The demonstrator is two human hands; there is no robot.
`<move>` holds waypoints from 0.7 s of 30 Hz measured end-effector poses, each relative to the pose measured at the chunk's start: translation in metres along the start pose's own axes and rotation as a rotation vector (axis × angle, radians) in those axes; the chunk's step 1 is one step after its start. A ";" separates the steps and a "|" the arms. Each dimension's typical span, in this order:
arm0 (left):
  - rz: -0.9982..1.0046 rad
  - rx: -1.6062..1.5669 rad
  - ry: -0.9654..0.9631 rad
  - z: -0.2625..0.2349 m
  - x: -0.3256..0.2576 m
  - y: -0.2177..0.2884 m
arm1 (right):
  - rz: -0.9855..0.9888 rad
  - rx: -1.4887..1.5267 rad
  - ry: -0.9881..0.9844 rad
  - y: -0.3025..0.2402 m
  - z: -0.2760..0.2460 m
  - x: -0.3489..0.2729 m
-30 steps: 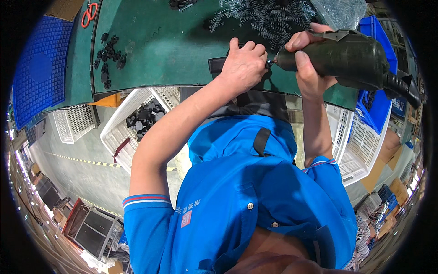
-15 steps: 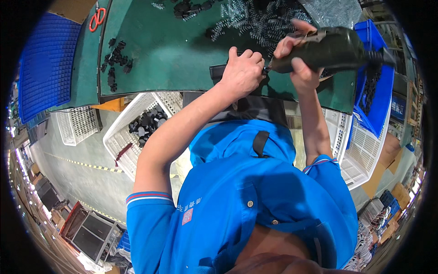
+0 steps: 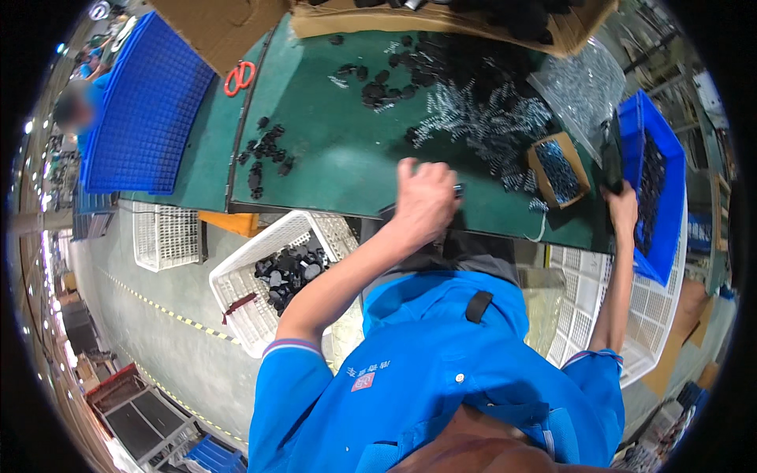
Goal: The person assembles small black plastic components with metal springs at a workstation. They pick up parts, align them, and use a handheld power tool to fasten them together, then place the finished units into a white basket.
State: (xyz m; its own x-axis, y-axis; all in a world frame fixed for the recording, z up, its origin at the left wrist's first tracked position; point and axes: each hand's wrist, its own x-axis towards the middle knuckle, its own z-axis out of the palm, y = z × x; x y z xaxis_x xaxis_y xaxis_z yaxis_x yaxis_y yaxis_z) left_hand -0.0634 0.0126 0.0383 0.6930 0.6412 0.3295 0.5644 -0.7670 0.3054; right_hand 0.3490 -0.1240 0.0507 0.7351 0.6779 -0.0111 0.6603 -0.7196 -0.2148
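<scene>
Head view shows the left hand [image 3: 426, 199] curled around a black oblong part [image 3: 386, 212] at the green worktable's [image 3: 339, 130] front edge. The right hand [image 3: 622, 210] meets a dark power driver's [image 3: 612, 158] lower end; its finger closure I cannot tell. The part looks light and stiff, best held mid-length; the driver is probably heavy, best gripped round its body.

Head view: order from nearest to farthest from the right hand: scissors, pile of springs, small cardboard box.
1. Small cardboard box: left of the right hand.
2. Pile of springs: farther left, past the box.
3. Scissors: far left.
</scene>
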 end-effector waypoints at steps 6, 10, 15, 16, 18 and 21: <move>-0.593 0.507 -0.526 -0.124 -0.142 -0.095 | -0.307 0.300 0.128 -0.069 -0.032 -0.026; -0.579 0.269 -0.374 -0.124 -0.131 -0.107 | -0.421 -0.206 0.013 -0.094 0.030 -0.014; -0.282 0.109 0.005 -0.096 0.054 -0.152 | -0.523 -0.154 -0.053 -0.101 0.042 -0.031; -0.361 0.111 -0.019 -0.093 0.099 -0.165 | -0.508 -0.158 -0.048 -0.103 0.041 -0.032; -0.286 0.014 0.309 -0.068 0.171 -0.215 | -0.460 -0.096 -0.127 -0.103 0.045 -0.027; -0.577 0.008 0.335 -0.040 0.274 -0.265 | -0.523 0.085 -0.022 -0.082 0.068 -0.024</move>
State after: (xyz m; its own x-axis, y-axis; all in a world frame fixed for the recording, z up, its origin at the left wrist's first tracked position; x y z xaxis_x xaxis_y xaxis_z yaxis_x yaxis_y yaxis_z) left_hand -0.0414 0.3924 0.0832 0.1026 0.9212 0.3752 0.8075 -0.2974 0.5094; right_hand 0.2666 -0.0710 0.0019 0.3068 0.9466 0.0988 0.9225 -0.2702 -0.2755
